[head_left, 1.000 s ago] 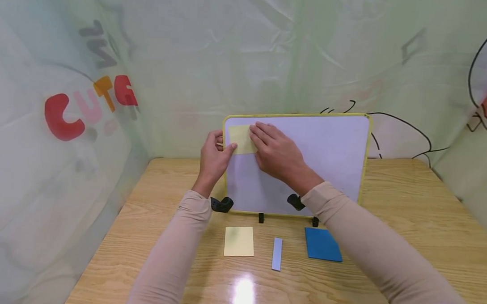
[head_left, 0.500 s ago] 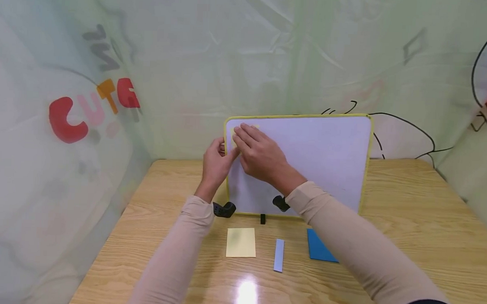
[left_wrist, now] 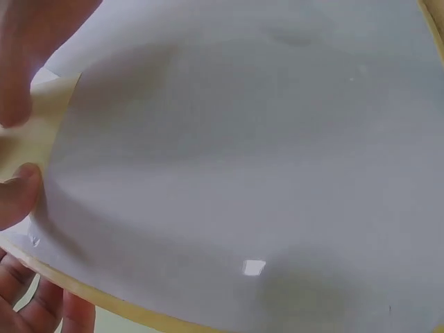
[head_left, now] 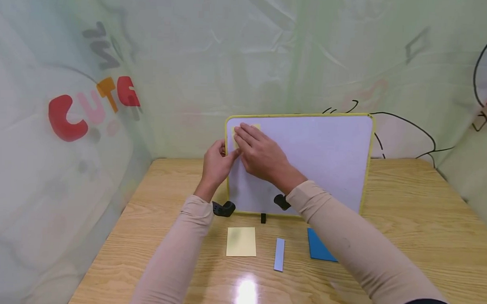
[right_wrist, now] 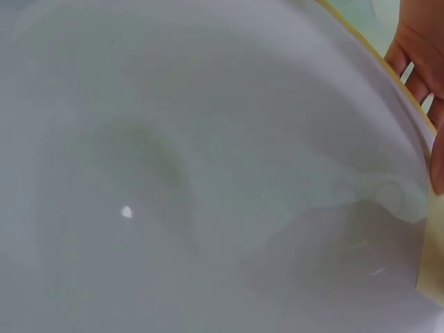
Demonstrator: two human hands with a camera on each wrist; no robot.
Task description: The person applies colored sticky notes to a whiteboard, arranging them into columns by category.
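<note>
A whiteboard (head_left: pixel 324 159) with a yellow frame stands upright on the wooden table. My left hand (head_left: pixel 218 166) grips its left edge, thumb in front and the other fingers behind. On the upper left of the board lies a pale yellow sticky note (left_wrist: pixel 55 114), mostly covered by my right hand (head_left: pixel 263 155) in the head view. The right fingers are straight and together, pressing flat over the note. In the left wrist view, the left thumb (left_wrist: pixel 22 193) rests on the note's edge.
On the table before the board lie a pale yellow square of paper (head_left: pixel 241 242), a narrow light-blue strip (head_left: pixel 279 255) and a blue square (head_left: pixel 320 246), partly hidden by the right sleeve. A black foot (head_left: pixel 263 218) shows under the board. Printed sheeting (head_left: pixel 190 56) hangs behind.
My right hand has slid left across the sticky note, covering most of it, close to the left thumb. The left hand keeps its grip on the board's edge.
</note>
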